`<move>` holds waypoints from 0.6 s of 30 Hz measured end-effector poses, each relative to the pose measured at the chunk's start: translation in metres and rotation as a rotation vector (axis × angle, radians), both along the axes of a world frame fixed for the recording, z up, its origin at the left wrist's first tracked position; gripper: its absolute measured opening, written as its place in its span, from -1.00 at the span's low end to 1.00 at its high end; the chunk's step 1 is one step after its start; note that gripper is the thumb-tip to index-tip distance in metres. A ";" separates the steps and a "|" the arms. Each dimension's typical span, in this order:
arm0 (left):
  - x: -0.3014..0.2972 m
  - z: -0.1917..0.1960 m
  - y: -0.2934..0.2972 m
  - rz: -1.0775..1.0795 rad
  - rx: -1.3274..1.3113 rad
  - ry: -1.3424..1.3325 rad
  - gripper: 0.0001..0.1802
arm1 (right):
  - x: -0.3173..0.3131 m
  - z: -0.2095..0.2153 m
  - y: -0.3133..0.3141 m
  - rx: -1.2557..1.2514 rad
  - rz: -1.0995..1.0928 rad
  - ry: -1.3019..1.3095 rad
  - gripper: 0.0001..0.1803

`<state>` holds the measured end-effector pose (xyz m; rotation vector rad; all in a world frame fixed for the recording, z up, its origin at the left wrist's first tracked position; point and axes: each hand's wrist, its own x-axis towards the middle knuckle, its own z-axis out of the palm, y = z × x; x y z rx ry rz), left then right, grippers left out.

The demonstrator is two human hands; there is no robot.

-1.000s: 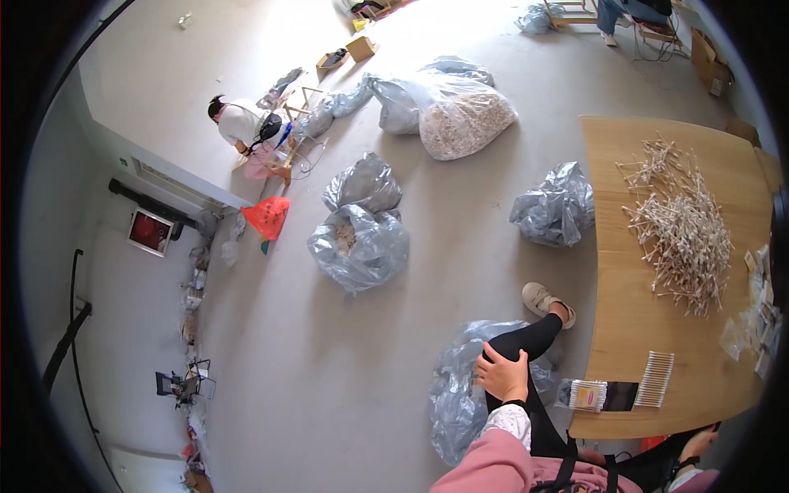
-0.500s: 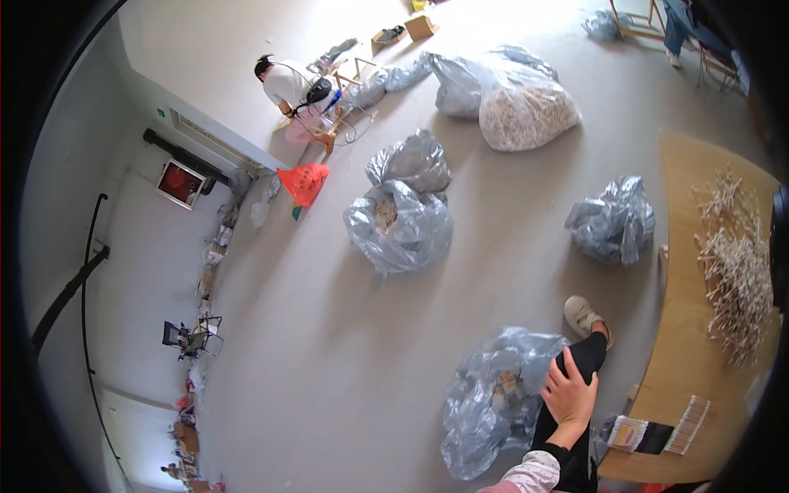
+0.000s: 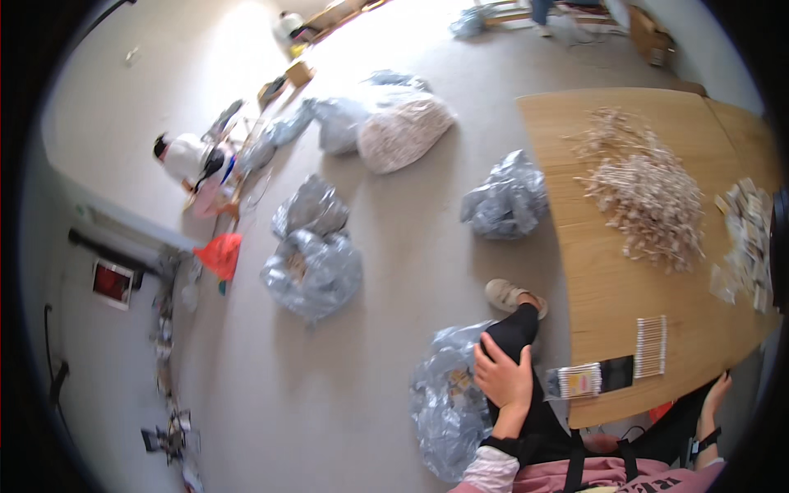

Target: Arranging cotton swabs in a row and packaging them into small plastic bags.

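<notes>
My left hand (image 3: 504, 380) rests on my left knee, fingers spread, with nothing in it. My right hand (image 3: 716, 396) lies on my right leg by the table's near edge; its fingers look stretched out and nothing shows in them. On the wooden table (image 3: 600, 287) nearest me are a clear pack of cotton swabs (image 3: 579, 380), a flat black piece (image 3: 616, 373) and a neat row of swabs (image 3: 651, 347). Farther back lies a large loose heap of cotton swabs (image 3: 645, 197). Neither hand touches these.
An open plastic bag (image 3: 444, 411) with scraps stands beside my left leg. More grey bags (image 3: 505, 197) and a filled clear bag (image 3: 403, 135) sit on the floor. Small packs (image 3: 748, 238) lie at the table's right. A person (image 3: 193, 160) crouches at the far left near a red bag (image 3: 220, 255).
My view has swung to the right, so more of the table, the small packs and my right hand have come into sight. My left hand stays on my knee.
</notes>
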<state>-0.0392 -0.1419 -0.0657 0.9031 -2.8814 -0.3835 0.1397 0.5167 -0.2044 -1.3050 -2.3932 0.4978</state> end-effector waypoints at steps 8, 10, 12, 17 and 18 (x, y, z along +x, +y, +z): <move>0.057 0.025 -0.011 -0.376 0.128 0.044 -0.27 | -0.017 0.046 -0.151 -0.206 0.064 0.317 -0.47; 0.073 0.044 -0.013 -0.376 0.393 0.093 -0.46 | -0.020 0.085 -0.176 -0.173 0.124 0.485 -0.50; 0.085 0.091 0.020 -0.324 0.594 0.195 -0.50 | -0.027 0.118 -0.204 -0.189 0.173 0.628 -0.52; 0.093 0.106 0.089 -0.684 0.693 0.241 -0.33 | -0.090 0.190 -0.271 -0.356 0.381 0.842 -0.56; 0.085 0.106 0.105 -0.808 0.655 0.236 -0.30 | -0.098 0.195 -0.281 -0.415 0.408 0.837 -0.58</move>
